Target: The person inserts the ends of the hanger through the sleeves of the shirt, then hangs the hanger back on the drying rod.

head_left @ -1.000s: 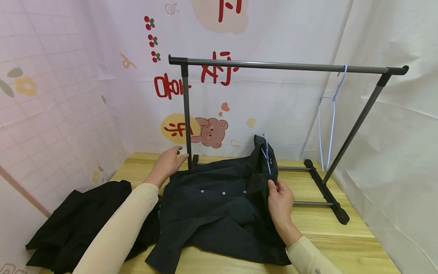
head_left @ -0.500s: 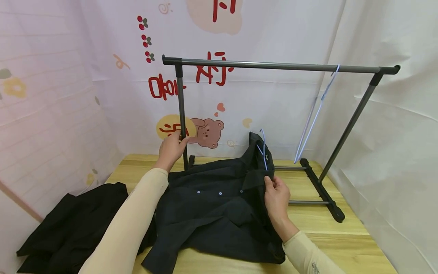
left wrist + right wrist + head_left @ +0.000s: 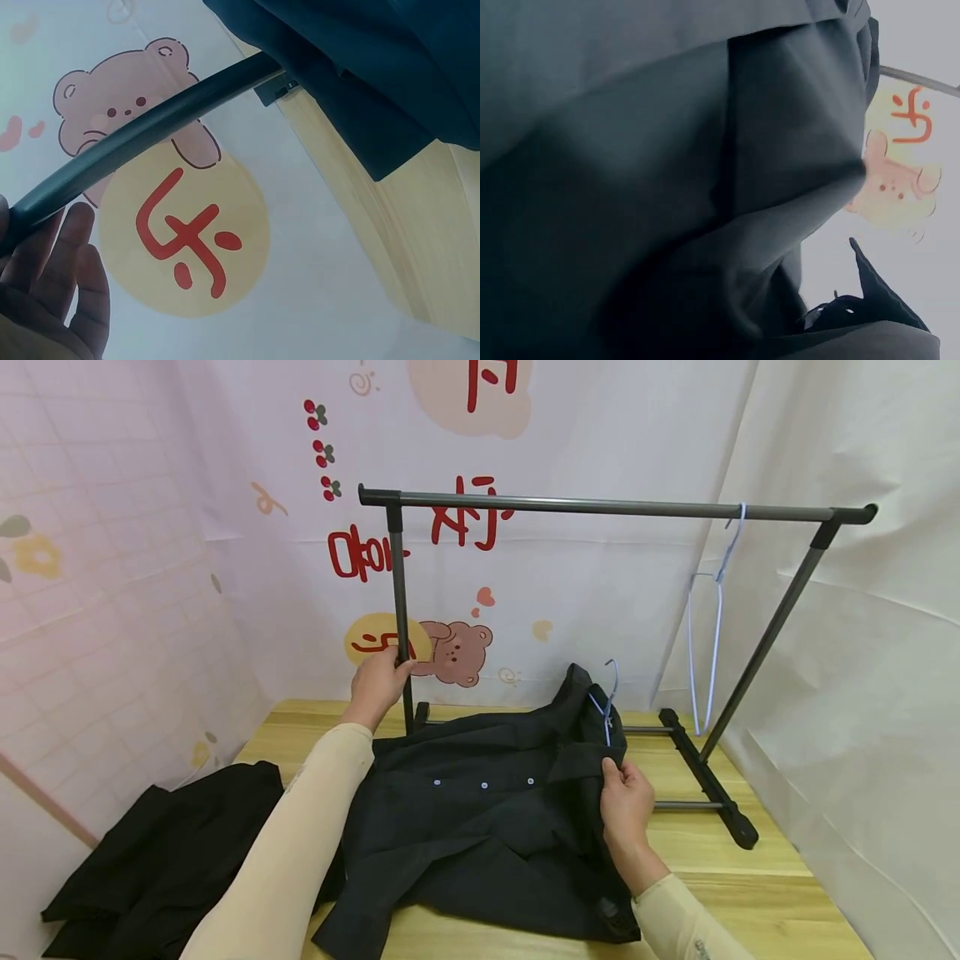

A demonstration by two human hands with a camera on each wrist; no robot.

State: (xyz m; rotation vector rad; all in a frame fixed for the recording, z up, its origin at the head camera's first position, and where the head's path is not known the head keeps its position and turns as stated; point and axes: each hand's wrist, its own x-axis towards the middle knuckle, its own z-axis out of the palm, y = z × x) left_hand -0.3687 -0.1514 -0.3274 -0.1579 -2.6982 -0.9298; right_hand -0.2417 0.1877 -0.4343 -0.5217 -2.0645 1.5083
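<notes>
A black button-up shirt [image 3: 480, 835] with pale buttons lies over the table, its collar end raised at the right. From its neck sticks the hook of a light-blue hanger [image 3: 613, 689]; the rest of that hanger is mostly inside the shirt. My right hand [image 3: 628, 806] pinches the shirt's front edge just below the collar, thumb on top. Dark cloth [image 3: 780, 142] fills most of the right wrist view. Higher up on the left, my left hand [image 3: 377, 687] grips the left post of the clothes rack [image 3: 399, 585]; its fingers [image 3: 75, 232] show around the post in the left wrist view.
A second light-blue hanger [image 3: 716, 643] dangles from the right part of the rack's top rail [image 3: 570, 505]. Another black garment [image 3: 165, 852] lies bunched at the left of the wooden table [image 3: 780, 902]. White printed cloth [image 3: 600, 427] walls the table in.
My left hand has gone from beside the post to gripping it. My right hand has shifted slightly right with the shirt's collar end and its hanger. The hanger on the rail has swung.
</notes>
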